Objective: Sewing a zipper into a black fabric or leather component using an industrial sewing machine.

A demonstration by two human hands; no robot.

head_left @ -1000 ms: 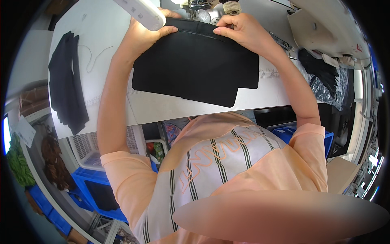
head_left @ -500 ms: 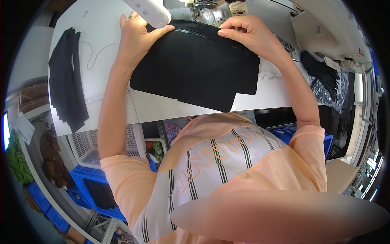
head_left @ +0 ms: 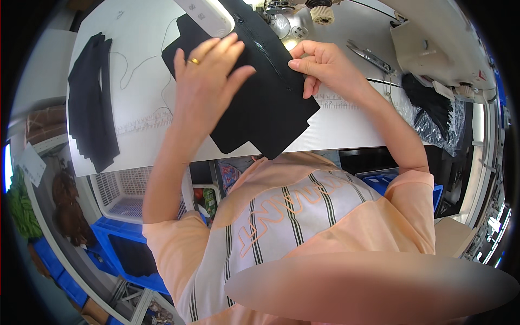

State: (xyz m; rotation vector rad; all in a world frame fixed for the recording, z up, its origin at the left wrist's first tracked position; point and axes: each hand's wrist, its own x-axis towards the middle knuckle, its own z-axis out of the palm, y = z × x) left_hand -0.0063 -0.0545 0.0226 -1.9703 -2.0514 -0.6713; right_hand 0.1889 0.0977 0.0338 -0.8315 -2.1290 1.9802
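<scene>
A black fabric piece (head_left: 254, 108) with notched corners lies slanted on the white sewing table. A zipper (head_left: 265, 53) runs along its right side. My left hand (head_left: 208, 78) rests over the fabric's upper left part, fingers spread flat, a ring on one finger. At the fabric's right edge, beside the zipper, my right hand (head_left: 325, 67) has thumb and forefinger together on the border, the other fingers curled. The white rounded sewing machine part (head_left: 208, 16) overhangs the fabric's top, hiding some of it.
Layered black fabric strips (head_left: 92, 103) lie at the table's left, near a loose thread (head_left: 125, 76). Metal thread snips (head_left: 371, 57) and a bag of black pieces (head_left: 433, 108) are at right. Below left stand a white basket (head_left: 124, 189) and blue crate (head_left: 124, 249).
The fabric has turned clockwise, so its zipper now slants down to the right. My left hand has let go of the top edge and lies flat; my right hand has moved slightly lower. Snips are now uncovered.
</scene>
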